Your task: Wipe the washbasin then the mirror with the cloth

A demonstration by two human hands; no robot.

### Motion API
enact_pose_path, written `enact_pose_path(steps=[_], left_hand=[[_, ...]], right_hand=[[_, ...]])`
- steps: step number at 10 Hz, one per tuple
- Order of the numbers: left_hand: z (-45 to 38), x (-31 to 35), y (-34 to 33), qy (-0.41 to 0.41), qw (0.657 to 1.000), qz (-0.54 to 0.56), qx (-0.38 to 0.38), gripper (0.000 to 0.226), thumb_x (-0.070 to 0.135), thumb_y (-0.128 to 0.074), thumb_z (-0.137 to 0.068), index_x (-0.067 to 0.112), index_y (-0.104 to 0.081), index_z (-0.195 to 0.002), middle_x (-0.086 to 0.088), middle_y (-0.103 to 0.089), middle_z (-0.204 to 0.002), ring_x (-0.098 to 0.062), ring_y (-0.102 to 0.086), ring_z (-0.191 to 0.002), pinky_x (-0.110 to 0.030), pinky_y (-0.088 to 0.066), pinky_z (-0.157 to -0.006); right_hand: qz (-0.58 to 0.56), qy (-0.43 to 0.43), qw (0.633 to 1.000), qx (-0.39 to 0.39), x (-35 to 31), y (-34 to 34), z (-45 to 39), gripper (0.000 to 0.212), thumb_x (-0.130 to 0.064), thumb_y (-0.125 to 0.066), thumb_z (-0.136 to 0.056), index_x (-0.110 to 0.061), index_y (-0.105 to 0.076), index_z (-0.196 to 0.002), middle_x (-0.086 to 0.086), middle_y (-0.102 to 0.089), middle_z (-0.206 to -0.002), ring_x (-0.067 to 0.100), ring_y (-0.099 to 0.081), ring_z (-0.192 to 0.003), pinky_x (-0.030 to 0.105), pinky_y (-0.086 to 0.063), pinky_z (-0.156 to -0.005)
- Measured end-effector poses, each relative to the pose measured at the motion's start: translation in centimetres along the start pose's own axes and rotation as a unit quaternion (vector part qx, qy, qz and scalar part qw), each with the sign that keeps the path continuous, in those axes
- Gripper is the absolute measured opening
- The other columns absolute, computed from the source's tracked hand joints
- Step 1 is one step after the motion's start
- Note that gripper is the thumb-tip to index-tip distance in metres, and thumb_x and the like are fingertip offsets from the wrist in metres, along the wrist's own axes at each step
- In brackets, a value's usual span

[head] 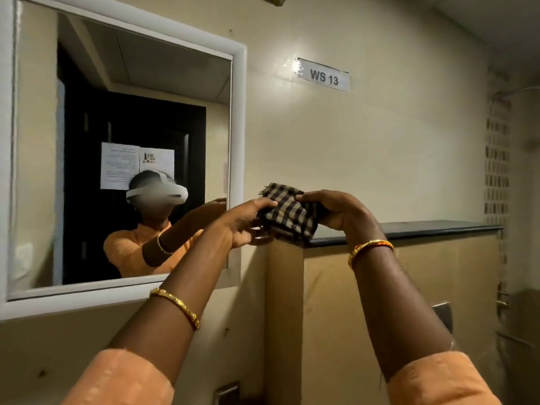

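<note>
A folded cloth, checked in dark brown and beige, is held up in front of the wall just right of the mirror. My left hand grips its left edge and my right hand grips its right edge. The mirror with a white frame fills the left of the view and reflects a person in an orange top with a raised arm. The washbasin is out of sight below the frame.
A dark ledge tops a beige partition right of the cloth. A sign reading WS 13 is fixed on the wall above. Metal fittings show at the far right, and a small metal plate sits low on the wall.
</note>
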State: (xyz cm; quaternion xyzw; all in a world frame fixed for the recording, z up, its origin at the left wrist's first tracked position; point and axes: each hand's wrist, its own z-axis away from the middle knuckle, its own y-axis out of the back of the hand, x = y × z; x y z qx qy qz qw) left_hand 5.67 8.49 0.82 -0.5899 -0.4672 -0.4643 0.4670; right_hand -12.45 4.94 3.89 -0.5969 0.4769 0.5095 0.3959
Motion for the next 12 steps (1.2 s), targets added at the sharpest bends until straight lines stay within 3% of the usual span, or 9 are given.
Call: enact_pose_path(steps=[2,3,4,5,6,7,9,11,12], left_hand=[[-7.2,1.5,-3.9,0.022,0.997,-0.073,0.028,0.012,0.021,-0.057,-0.091,0.009,-0.056,-0.09,-0.006,-0.06,-0.081,-0.012,-0.055,-0.069,-0.019,-0.048,-0.053],[-10.0,1.1,-5.0,0.007,0.985,-0.138,0.108,0.014,0.013,-0.069,-0.083,0.007,-0.057,-0.078,-0.006,-0.06,-0.076,-0.012,-0.055,-0.065,-0.016,-0.047,-0.047],[-13.1,-0.2,-5.0,-0.063,0.961,-0.174,0.207,0.035,0.001,-0.08,-0.068,0.006,-0.052,-0.09,-0.014,-0.062,-0.098,-0.024,-0.064,-0.087,-0.025,-0.058,-0.066],[-14.9,-1.5,-5.7,-0.123,0.939,-0.194,0.255,0.05,-0.003,-0.08,-0.066,0.009,-0.05,-0.104,-0.016,-0.06,-0.115,-0.025,-0.06,-0.1,-0.032,-0.056,-0.072],[-16.3,-2.3,-6.3,-0.168,0.901,-0.276,0.289,0.039,-0.003,-0.08,-0.068,0.009,-0.055,-0.096,-0.014,-0.06,-0.114,-0.022,-0.057,-0.092,-0.029,-0.05,-0.066],[-17.1,-2.8,-6.2,-0.165,0.85,-0.401,0.298,0.021,0.01,-0.079,-0.072,0.014,-0.066,-0.089,-0.01,-0.065,-0.11,-0.025,-0.059,-0.103,-0.034,-0.051,-0.082],[-15.9,-2.6,-5.2,-0.112,0.836,-0.5,0.197,0.033,0.052,-0.072,-0.072,0.022,-0.076,-0.084,0.003,-0.071,-0.101,-0.019,-0.057,-0.104,-0.047,-0.037,-0.102],[-13.9,-3.6,-5.5,-0.091,0.795,-0.571,0.184,0.033,0.054,-0.066,-0.077,0.026,-0.071,-0.095,0.007,-0.068,-0.104,-0.016,-0.051,-0.104,-0.041,-0.025,-0.095],[-13.2,-3.4,-6.7,-0.095,0.779,-0.589,0.191,0.03,0.05,-0.061,-0.083,0.026,-0.069,-0.099,0.005,-0.068,-0.106,-0.017,-0.052,-0.104,-0.042,-0.024,-0.093]], right_hand=[[0.079,-0.015,0.991,0.11,-0.6,4.9,-4.2,0.017,-0.011,-0.074,-0.078,-0.003,-0.062,-0.085,0.008,-0.063,-0.081,0.015,-0.061,-0.07,0.021,-0.052,-0.053],[0.102,-0.033,0.99,0.09,0.2,7.3,-6.7,0.013,-0.005,-0.069,-0.082,0.001,-0.059,-0.075,0.012,-0.061,-0.075,0.017,-0.061,-0.065,0.022,-0.055,-0.054],[0.156,-0.02,0.982,0.102,1.3,8.8,-8.2,0.018,0.002,-0.061,-0.086,0.003,-0.054,-0.069,0.017,-0.059,-0.069,0.024,-0.063,-0.067,0.033,-0.059,-0.077],[0.219,0.03,0.969,0.11,2.8,9.5,-9.1,0.007,0.0,-0.056,-0.089,0.004,-0.059,-0.085,0.018,-0.06,-0.078,0.028,-0.063,-0.081,0.032,-0.057,-0.072],[0.321,0.087,0.937,0.107,4.1,10.3,-9.8,0.004,-0.003,-0.061,-0.085,-0.005,-0.065,-0.087,0.007,-0.061,-0.081,0.02,-0.057,-0.085,0.023,-0.045,-0.061],[0.357,0.106,0.922,0.104,4.4,11.1,-10.3,0.007,-0.001,-0.064,-0.082,-0.008,-0.064,-0.083,0.007,-0.06,-0.088,0.018,-0.054,-0.088,0.027,-0.043,-0.075],[0.381,0.162,0.91,0.03,4.3,10.9,-9.4,0.018,-0.015,-0.06,-0.087,-0.008,-0.069,-0.1,0.006,-0.067,-0.097,0.016,-0.06,-0.092,0.026,-0.046,-0.08],[0.408,0.074,0.909,-0.037,4.7,11.4,-8.3,0.023,-0.005,-0.056,-0.089,-0.015,-0.068,-0.105,0.003,-0.059,-0.105,0.02,-0.053,-0.105,0.022,-0.041,-0.069],[0.393,0.092,0.915,0.013,4.8,10.9,-8.6,0.021,-0.004,-0.054,-0.088,-0.013,-0.07,-0.1,0.003,-0.061,-0.102,0.02,-0.055,-0.102,0.026,-0.042,-0.075]])
